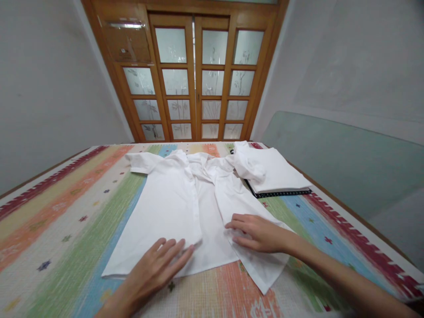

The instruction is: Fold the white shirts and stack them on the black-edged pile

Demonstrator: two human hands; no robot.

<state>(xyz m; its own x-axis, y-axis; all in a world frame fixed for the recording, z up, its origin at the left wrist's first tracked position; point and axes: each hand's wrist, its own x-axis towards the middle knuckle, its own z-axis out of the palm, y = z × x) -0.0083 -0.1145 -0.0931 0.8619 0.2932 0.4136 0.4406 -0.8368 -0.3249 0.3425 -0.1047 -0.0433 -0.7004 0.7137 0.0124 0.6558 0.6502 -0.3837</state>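
A white short-sleeved shirt (168,203) lies spread on a striped cloth, its front parted down the middle. Its left front panel lies flat. The right panel (265,269) is angled outward, with a corner hanging over the lower hem line. My left hand (162,263) rests palm down at the bottom of the left panel, fingers stretched out and slightly apart. On the right panel, close to its front edge, lies my right hand (255,232). Its fingers are a little bent, with the thumb apart from them. The shirt's right sleeve (251,168) is bunched up.
A folded white garment (281,170) lies on a black patterned item (281,193) at the back right, partly under the sleeve. The multicoloured striped cloth (82,216) covers the surface. A pale green panel (347,163) borders the right side. Wooden glazed doors (195,79) stand behind.
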